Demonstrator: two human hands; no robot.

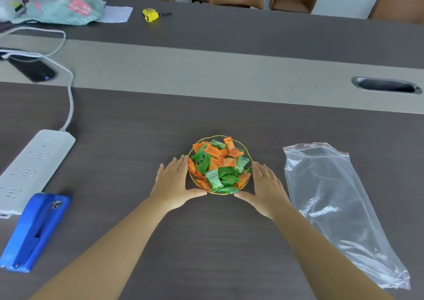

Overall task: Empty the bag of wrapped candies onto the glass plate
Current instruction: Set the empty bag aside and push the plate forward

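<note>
A small glass plate [247, 157] with a gold rim stands on the dark table in front of me. It is heaped with orange and green wrapped candies [218, 167]. My left hand [174, 182] lies flat against the plate's left side, fingers apart, thumb under its near edge. On the plate's right side my right hand [266, 186] mirrors it. Both hands cup the plate without lifting it. A clear zip bag [332, 203] lies flat and empty on the table to the right of my right hand.
A white power strip [29, 169] with its cable and a blue stapler [34, 231] lie at the left. A yellow tape measure [150, 14], a cloth bag and papers sit far back left. Cable ports are set in the beige centre strip [206, 70]. Brown chairs stand behind the table.
</note>
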